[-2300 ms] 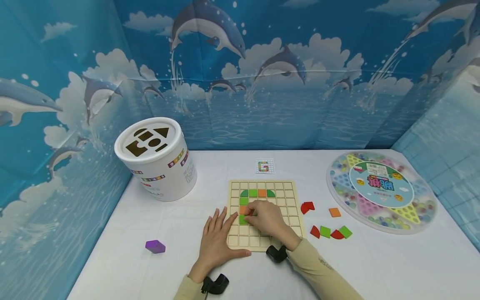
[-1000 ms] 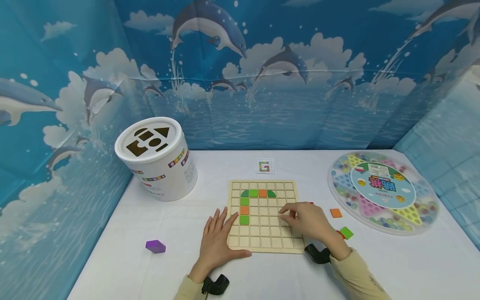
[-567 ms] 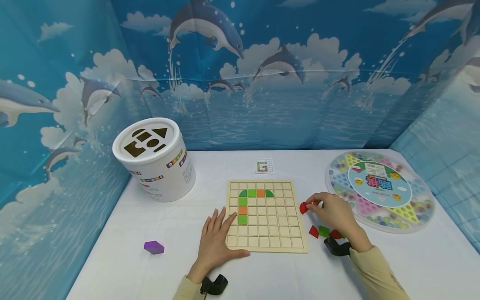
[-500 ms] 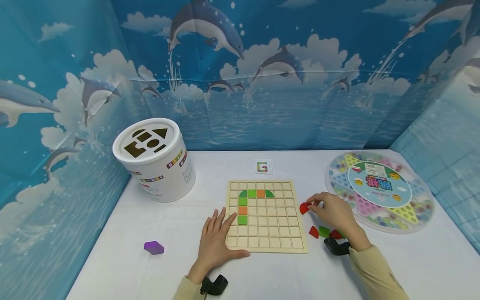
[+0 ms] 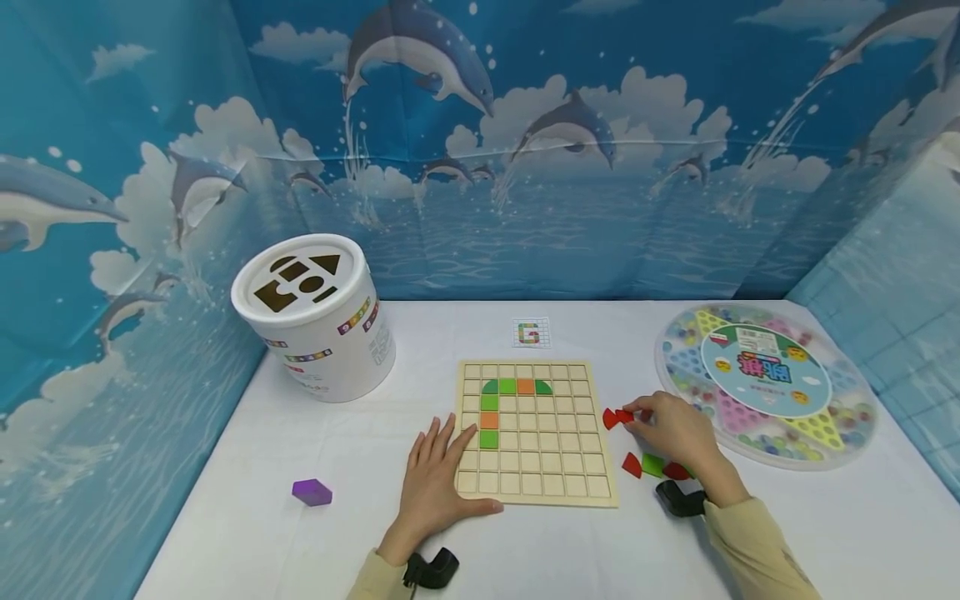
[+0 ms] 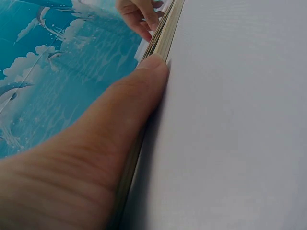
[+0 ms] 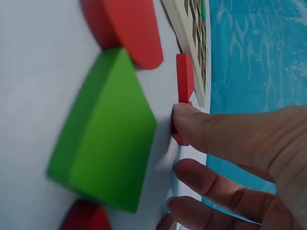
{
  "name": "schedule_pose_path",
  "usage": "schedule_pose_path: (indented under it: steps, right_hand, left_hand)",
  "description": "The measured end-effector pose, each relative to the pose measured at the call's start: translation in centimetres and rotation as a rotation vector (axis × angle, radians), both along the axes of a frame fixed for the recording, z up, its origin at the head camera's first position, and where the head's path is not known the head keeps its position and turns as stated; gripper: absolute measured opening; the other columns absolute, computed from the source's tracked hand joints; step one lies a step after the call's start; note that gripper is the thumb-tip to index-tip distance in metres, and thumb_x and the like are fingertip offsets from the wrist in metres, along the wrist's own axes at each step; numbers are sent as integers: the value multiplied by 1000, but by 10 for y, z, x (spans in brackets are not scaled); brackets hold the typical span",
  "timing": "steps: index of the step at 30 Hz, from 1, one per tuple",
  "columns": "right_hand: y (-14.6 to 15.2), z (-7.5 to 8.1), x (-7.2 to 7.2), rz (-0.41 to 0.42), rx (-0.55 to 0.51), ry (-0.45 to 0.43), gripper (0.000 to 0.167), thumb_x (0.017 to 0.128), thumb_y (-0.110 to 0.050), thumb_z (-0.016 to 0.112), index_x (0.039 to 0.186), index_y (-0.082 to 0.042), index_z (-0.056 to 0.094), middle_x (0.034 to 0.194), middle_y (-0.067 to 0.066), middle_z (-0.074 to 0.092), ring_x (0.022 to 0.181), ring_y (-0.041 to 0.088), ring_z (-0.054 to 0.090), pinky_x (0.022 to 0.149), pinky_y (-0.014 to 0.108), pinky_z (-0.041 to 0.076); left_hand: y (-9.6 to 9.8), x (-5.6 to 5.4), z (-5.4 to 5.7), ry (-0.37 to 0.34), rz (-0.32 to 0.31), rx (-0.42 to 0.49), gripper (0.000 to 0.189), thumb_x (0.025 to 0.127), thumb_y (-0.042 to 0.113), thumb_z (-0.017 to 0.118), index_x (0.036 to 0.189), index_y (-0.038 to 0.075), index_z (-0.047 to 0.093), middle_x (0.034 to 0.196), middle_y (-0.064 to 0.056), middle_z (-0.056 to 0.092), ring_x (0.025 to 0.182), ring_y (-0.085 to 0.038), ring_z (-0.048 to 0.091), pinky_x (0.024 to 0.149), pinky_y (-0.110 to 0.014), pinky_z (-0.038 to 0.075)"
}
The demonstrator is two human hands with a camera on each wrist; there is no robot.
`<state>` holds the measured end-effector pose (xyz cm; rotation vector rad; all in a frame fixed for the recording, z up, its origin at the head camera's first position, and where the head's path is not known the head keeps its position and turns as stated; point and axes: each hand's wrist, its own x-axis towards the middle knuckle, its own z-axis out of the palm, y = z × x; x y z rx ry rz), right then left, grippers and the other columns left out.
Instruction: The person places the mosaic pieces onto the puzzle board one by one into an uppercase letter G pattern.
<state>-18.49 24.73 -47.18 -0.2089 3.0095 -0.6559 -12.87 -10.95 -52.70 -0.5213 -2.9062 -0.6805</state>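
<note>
Red piece in right hand, hidden only from left wrist.

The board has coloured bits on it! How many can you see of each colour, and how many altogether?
Light green squares: 3
Orange squares: 2
Dark green rounded bits: 2
Total in sight on the board: 7
</note>
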Motion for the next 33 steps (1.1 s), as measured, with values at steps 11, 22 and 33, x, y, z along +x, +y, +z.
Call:
schedule_pose_path:
  steps: [11,22,33]
  right_hand:
    - [-1,3,11,-19,-91,16,17,78,-15,77,80,-12,60,67,-2,52,57,16,45,52,31,37]
    - [-44,15,20,24,-124,92,21,77,-20,79,77,-18,58,61,-7,48,47,12,41,42,29,32]
    - [-111,5,28,261,-324,127,17,78,-14,79,75,-20,64,69,-15,56,51,2,44,45,22,39]
  left_hand:
    - [2,-1,-1,13,0,-11,111,58,79,67,147,19,37,153,-15,25,141,-35,14,109,-53,12]
    - [1,-1,-3,42,-5,-1,111,57,78,69,146,19,38,152,-15,26,140,-35,15,109,-53,14]
    - [1,0,-1,21,-2,-9,111,58,78,67,147,19,38,153,-15,25,141,-34,14,110,-53,12]
